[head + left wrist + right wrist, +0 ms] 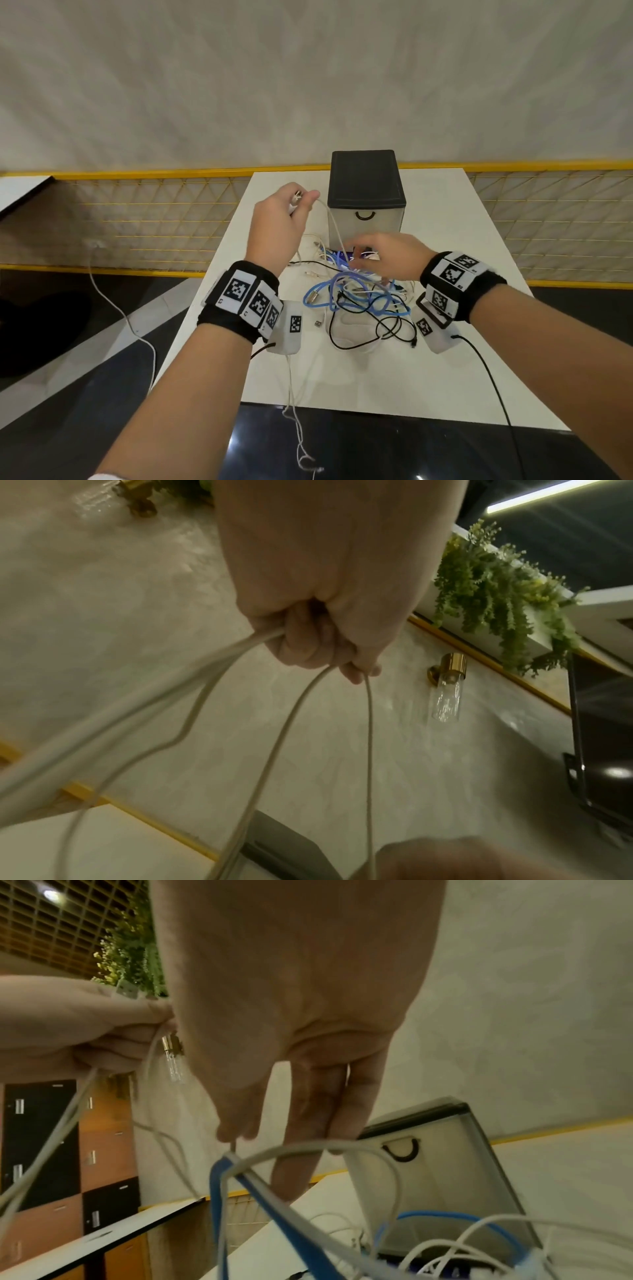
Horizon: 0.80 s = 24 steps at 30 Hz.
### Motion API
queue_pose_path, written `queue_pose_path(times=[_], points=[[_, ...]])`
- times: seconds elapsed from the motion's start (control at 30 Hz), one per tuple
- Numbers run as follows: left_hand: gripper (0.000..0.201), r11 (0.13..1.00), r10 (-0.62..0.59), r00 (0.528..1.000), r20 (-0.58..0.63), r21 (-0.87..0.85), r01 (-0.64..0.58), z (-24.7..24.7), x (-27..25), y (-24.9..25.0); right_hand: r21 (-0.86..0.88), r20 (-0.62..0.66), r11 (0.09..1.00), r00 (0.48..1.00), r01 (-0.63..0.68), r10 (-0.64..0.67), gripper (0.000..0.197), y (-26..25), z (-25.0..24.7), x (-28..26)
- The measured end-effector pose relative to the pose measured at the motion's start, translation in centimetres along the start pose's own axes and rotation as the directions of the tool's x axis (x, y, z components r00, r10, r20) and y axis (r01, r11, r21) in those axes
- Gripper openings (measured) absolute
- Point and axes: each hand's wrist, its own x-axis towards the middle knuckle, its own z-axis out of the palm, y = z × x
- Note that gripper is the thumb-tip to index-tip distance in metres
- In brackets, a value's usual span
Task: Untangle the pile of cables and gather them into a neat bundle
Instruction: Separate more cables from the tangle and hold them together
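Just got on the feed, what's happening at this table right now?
A person is sorting a tangle of cables on the white table. The left hand is raised above the pile, gripping white cable strands that hang down towards it. The right hand reaches into the tangle in front of the small drawer box, fingers hooked under a white loop beside a blue cable. Most cables remain knotted on the table; nothing is bundled yet.

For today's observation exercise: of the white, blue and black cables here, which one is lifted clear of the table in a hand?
The white cable: the left hand grips it raised above the table, while the blue cable and black cable lie in the pile.
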Motion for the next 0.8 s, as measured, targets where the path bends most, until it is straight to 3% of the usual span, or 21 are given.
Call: queue_pose_path(times=[0.1, 0.2, 0.27, 0.33, 0.43, 0.6, 0.63, 0.7, 0.8], points=[[0.023, 0.995, -0.011, 0.999, -0.044, -0.098, 0.006, -0.7, 0.4, 0.7, 0.14, 0.011, 0.99, 1.0, 0.017, -0.019, 0.018, -0.5, 0.4, 0.4], [0.022, 0.992, -0.056, 0.992, -0.111, -0.123, 0.042, -1.8, 0.9, 0.2, 0.282, 0.04, 0.955, 0.996, -0.087, 0.079, 0.014, 0.2, 1.1, 0.2], [0.022, 0.994, -0.051, 0.995, -0.084, -0.099, 0.043, -2.0, 0.8, 0.0, 0.42, 0.099, 0.898, 0.99, -0.13, 0.097, 0.02, 0.0, 1.3, 0.0], [0.021, 0.994, -0.034, 0.998, -0.054, -0.11, 0.028, -1.8, 0.5, 0.3, 0.454, 0.122, 0.886, 0.992, -0.096, 0.046, 0.028, -0.7, 1.3, 0.0], [0.021, 0.992, -0.022, 0.998, -0.063, -0.126, 0.014, -1.2, 0.4, 0.7, 0.462, 0.103, 0.887, 0.994, -0.006, -0.047, 0.015, -1.4, 1.9, 0.4], [0.021, 0.994, -0.101, 0.989, -0.108, 0.033, 0.105, -1.7, 0.7, -0.9, 0.526, -0.161, 0.847, 0.987, 0.07, 0.018, 0.01, -1.8, 1.4, 0.6], [0.033, 0.989, -0.096, 0.992, -0.084, 0.103, 0.104, -1.8, 0.4, -0.9, 0.578, -0.211, 0.811, 0.976, 0.088, 0.045, 0.01, -1.9, 0.9, 0.6], [0.054, 0.985, -0.002, 1.0, 0.023, 0.17, -0.002, -1.7, -0.3, -0.3, 0.616, -0.292, 0.774, 0.955, 0.144, 0.055, 0.009, -2.1, -0.1, 0.9], [0.06, 0.981, 0.171, 0.953, 0.249, 0.042, -0.187, -0.6, -1.2, 1.0, 0.538, -0.391, 0.809, 0.921, 0.238, -0.011, 0.013, -2.5, -1.0, 1.3]])
